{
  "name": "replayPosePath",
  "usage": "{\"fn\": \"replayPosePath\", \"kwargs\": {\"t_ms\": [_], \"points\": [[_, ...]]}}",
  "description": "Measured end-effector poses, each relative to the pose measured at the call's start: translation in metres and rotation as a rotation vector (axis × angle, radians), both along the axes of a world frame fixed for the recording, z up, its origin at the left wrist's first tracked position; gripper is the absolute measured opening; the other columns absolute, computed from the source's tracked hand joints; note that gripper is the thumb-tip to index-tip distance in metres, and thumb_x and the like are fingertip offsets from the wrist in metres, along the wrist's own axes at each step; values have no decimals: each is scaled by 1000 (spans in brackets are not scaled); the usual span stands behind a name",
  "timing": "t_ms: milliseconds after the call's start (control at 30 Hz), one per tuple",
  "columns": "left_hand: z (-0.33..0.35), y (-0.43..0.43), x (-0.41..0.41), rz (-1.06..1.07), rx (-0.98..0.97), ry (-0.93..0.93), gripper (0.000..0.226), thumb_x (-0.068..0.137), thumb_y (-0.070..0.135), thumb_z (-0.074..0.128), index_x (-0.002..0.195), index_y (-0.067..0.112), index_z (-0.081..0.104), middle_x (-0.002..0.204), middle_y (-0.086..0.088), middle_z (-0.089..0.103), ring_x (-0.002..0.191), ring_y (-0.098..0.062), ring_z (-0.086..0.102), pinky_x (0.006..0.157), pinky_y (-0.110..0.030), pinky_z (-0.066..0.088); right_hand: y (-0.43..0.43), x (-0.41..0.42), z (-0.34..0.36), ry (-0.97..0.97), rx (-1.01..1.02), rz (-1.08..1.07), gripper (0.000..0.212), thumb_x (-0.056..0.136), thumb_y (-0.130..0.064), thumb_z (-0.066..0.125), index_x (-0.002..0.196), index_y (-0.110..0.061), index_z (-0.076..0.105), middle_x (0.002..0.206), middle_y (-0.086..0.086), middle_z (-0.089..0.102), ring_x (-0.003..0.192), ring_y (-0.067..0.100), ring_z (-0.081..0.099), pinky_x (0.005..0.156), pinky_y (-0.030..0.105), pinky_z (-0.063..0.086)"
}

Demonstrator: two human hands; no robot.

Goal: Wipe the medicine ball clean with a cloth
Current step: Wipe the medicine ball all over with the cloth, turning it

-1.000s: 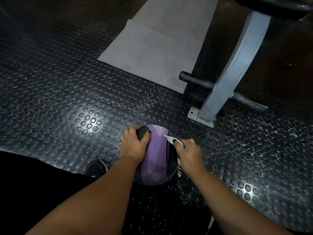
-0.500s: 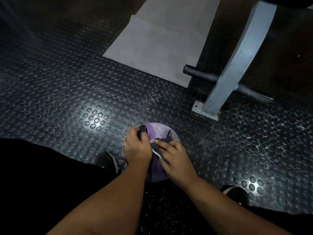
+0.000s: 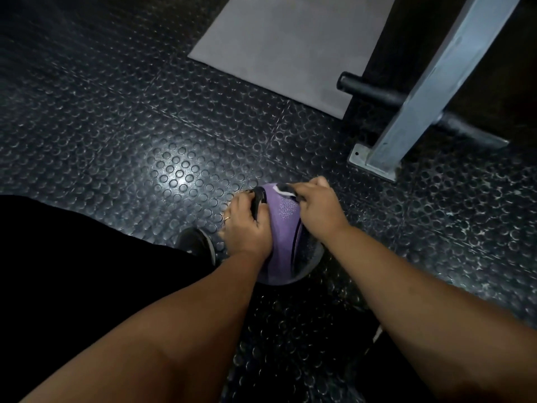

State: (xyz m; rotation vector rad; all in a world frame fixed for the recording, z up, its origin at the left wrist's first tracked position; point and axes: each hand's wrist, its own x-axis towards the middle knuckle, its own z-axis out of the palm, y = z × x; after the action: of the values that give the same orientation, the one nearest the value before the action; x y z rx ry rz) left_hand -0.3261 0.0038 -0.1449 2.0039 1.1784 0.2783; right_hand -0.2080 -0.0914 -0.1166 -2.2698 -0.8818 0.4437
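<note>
At the far left a black trouser leg (image 3: 72, 271) fills the lower corner, and the toe of a dark shoe (image 3: 197, 242) shows just past its edge, standing on the black studded rubber floor (image 3: 116, 126), which catches a bright patch of light ahead of the shoe. Just right of the shoe the left hand (image 3: 244, 225) is clenched, its fingers curled round the black handle (image 3: 258, 199) set into the left side of the medicine ball (image 3: 283, 237); a ring (image 3: 226, 219) shows on one finger. The ball is purple with a dotted pattern on its upper face and a dark seam running down its right side, and it sits on the floor between the two forearms, close to the person's feet. At the top of the ball lies the cloth (image 3: 286, 189), dark with a white edge, bunched under the right hand (image 3: 316, 207), whose fingers are curled over the cloth and pinch it against the top right of the ball. Further back a grey mat (image 3: 290, 45) lies flat on the floor. To its right a black bar (image 3: 369, 88) crosses a slanting grey metal post (image 3: 430, 82), whose base plate (image 3: 360, 158) rests on the floor near the ball but apart from it.
</note>
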Motion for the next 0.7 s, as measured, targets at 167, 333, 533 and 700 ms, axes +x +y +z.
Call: {"fn": "replayPosePath", "kwargs": {"t_ms": [167,333,533,700], "points": [[0,1,-1,38,-40,5,40,87,51,39,113,25,54,116,10,56,99,-12,46,97,-51,41,-18,-20,-8,-24,19,-9,58,79,7,51,127,-24,62,111,-2,63,94,14,44,92,33,46],[1,11,3,29,-60,10,28,97,41,48,116,23,56,120,6,56,112,-21,53,90,-39,36,-43,-66,-6,-187,83,144,52,74,-2,43,118,-13,67,124,-8,64,96,18,46,92,32,43],[-3,5,3,-13,-4,8,30,92,46,46,112,25,54,117,8,55,110,-17,50,96,-49,37,-35,-46,-7,-269,30,87,55,73,-1,46,119,-24,66,121,-13,65,99,14,44,87,29,36],[-4,3,6,-5,6,36,34,90,48,44,113,25,54,120,8,55,117,-20,50,98,-52,37,-8,-20,0,-100,10,-38,47,83,0,47,116,-26,69,99,-9,59,94,20,50,87,33,43]]}}
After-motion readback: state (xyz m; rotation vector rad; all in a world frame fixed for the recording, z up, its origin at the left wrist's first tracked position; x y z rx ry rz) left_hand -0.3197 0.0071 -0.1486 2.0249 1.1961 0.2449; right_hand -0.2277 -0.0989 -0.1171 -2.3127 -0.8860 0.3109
